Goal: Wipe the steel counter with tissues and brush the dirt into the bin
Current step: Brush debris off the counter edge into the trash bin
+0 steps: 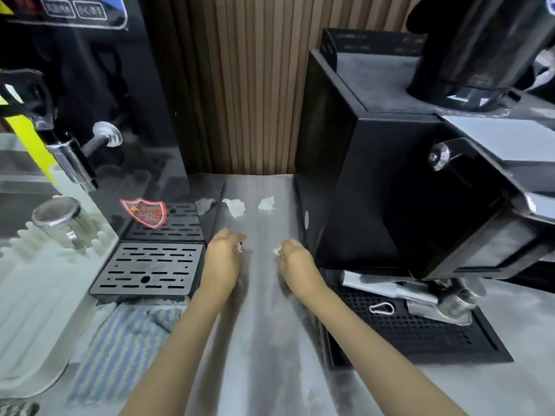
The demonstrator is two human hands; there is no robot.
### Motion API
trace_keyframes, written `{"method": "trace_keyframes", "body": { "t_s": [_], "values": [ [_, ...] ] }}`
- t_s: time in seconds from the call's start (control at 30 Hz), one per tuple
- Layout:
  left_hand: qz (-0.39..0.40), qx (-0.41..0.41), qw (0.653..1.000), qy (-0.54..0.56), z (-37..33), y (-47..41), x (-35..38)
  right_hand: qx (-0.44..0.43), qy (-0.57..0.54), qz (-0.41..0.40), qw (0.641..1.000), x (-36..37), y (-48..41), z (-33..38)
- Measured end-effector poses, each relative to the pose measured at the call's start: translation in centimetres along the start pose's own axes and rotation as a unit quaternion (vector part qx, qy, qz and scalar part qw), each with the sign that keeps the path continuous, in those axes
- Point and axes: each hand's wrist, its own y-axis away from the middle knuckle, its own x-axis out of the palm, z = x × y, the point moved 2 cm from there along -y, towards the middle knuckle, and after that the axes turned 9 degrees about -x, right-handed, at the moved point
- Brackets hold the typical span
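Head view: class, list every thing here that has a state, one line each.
Brushed steel counter, smeared with pale dust.
Left hand, pinches a small white tissue scrap.
Right hand, pinches a second white tissue scrap.
Larger crumpled white tissue, loose on the counter.
Smaller crumpled white tissue, loose to its right, apart.
Blue striped cloth, rumpled, lying flat.

Bare forearms (186, 340), left grip (223, 250), right grip (295, 258)

Even indoor light, soft glare on steel counter (264, 340), wide-angle edge bending, slight blur.
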Motion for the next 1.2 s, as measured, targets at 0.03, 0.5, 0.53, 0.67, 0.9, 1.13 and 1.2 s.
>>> {"method": "trace_keyframes", "body": {
  "t_s": [0.03,0.5,0.53,0.67,0.9,1.13,1.2],
  "values": [
    [-0.019,-0.008,0.999,0.035,-0.7,1.0,-0.5,-0.005,-0.008,-0.019,1.0,-0.6,1.0,0.0],
    [0.115,-0.016,0.979,0.167,-14.4,23.7,5.2,0.12,-0.206,-0.175,0.955,-14.3,27.6,-7.0],
    [0.12,-0.013,0.978,0.17,-15.7,25.7,6.0,0.133,-0.19,-0.179,0.956,-15.3,29.9,-8.4],
    [0.16,-0.023,0.972,0.171,-20.3,32.9,9.3,0.18,-0.176,-0.178,0.951,-19.2,37.9,-13.6],
    [0.291,-0.048,0.934,0.202,-28.1,45.4,14.8,0.255,-0.174,-0.194,0.931,-25.2,51.8,-18.7],
    [0.436,0.091,0.889,0.111,-31.1,55.0,20.3,0.369,-0.087,-0.148,0.913,-25.3,63.6,-23.3],
    [0.463,0.126,0.874,0.074,-31.1,56.6,22.0,0.392,-0.074,-0.107,0.911,-24.5,65.4,-24.1]
  ]
}}
